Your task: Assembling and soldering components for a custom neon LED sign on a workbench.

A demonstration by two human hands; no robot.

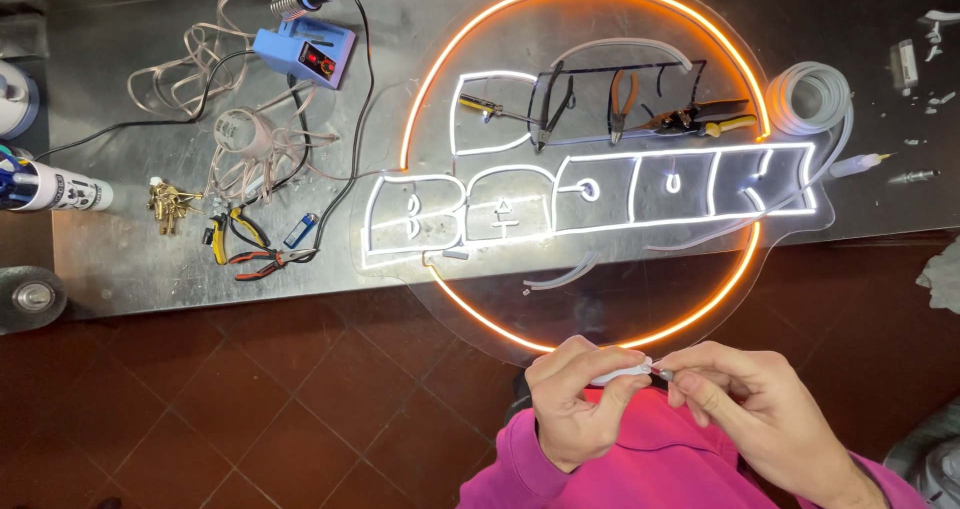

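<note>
Down at six o'clock in the head view, the left hand [575, 394] pinches a short white tube piece [620, 373] while the right hand's [745, 399] fingers grip something small at its end; the lit sign [590, 159] on the counter [150, 259] shows unlit letters at twelve o'clock.

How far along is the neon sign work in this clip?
Done: the orange ring and lower white lettering glow. In hand: the left hand holds a small white piece, the right hand touching its end. Left: upper letter channels look partly unlit, under tools.
</note>
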